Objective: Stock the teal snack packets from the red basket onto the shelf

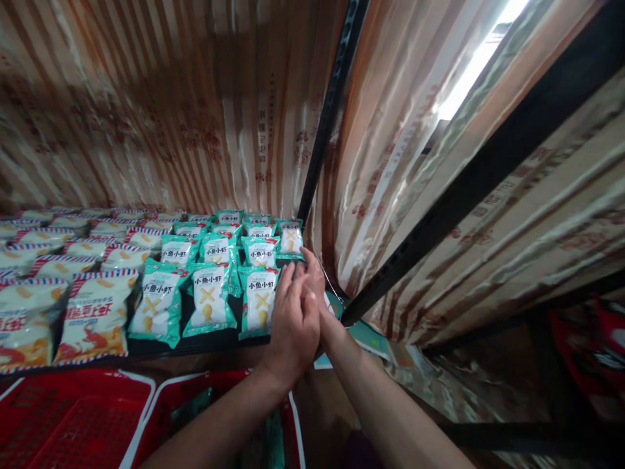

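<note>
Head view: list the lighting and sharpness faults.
Head view: glare washes out the bright gap at upper right; the curtain has dim, shadowed patches at upper left; the front teal packets keep readable lettering; the red packaging at the right edge is dark and smeared; the red basket at lower left sits in low light; towards the corners, shapes look stretched.

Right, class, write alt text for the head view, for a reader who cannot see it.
The left hand and right hand meet beside teal-and-white snack bags on a dark shelf; pale bags with striped edges stand further left, with red baskets below.
</note>
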Action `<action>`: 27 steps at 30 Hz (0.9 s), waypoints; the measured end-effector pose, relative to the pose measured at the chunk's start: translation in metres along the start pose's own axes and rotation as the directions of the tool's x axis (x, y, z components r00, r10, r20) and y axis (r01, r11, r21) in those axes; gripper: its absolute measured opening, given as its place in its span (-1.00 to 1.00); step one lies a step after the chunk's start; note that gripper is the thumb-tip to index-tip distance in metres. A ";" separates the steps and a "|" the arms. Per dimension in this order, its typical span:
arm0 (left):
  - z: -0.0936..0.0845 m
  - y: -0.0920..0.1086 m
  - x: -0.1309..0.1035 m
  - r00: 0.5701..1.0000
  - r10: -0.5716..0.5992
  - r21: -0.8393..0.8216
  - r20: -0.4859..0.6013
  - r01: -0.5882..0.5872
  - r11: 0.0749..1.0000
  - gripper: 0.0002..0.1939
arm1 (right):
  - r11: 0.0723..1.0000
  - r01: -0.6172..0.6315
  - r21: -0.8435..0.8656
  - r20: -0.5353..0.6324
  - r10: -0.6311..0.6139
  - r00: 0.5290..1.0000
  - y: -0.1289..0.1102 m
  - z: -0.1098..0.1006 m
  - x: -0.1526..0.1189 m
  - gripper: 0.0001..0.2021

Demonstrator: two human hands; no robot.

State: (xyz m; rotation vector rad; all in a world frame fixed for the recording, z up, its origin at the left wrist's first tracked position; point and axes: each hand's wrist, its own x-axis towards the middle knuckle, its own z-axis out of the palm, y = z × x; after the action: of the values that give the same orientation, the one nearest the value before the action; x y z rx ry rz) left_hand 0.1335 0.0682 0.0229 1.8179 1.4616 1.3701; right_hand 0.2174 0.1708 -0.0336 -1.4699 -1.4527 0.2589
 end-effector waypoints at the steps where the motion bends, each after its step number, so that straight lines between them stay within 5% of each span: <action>1: -0.009 -0.004 -0.015 1.000 0.014 0.031 0.015 -0.015 0.999 -0.65 | 1.000 -0.019 0.012 0.011 0.019 1.000 -0.004 -0.005 -0.009 -0.58; 5: -0.029 -0.032 -0.059 0.993 0.116 0.219 0.000 -0.113 0.969 -0.61 | 0.994 -0.092 0.061 0.065 0.088 0.994 -0.019 -0.013 -0.044 -0.57; 10: -0.026 -0.066 -0.075 0.993 0.103 0.414 -0.059 -0.070 0.908 -0.57 | 0.981 -0.166 0.099 0.123 0.153 0.980 -0.033 -0.010 -0.066 -0.56; 17: -0.010 -0.086 -0.071 0.972 0.220 0.462 -0.087 -0.156 0.873 -0.57 | 0.974 -0.151 0.171 0.168 0.122 0.978 -0.051 -0.009 -0.078 -0.65; 27: -0.019 -0.091 -0.040 0.946 0.321 0.487 -0.043 -0.261 0.834 -0.60 | 0.958 -0.068 0.280 0.099 0.042 0.994 -0.047 0.006 -0.068 -0.68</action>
State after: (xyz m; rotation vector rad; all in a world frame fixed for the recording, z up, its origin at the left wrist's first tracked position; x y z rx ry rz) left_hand 0.0753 0.0593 -0.0596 2.3872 1.7622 1.3629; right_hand 0.1660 0.1054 -0.0341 -1.2789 -1.3839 0.5528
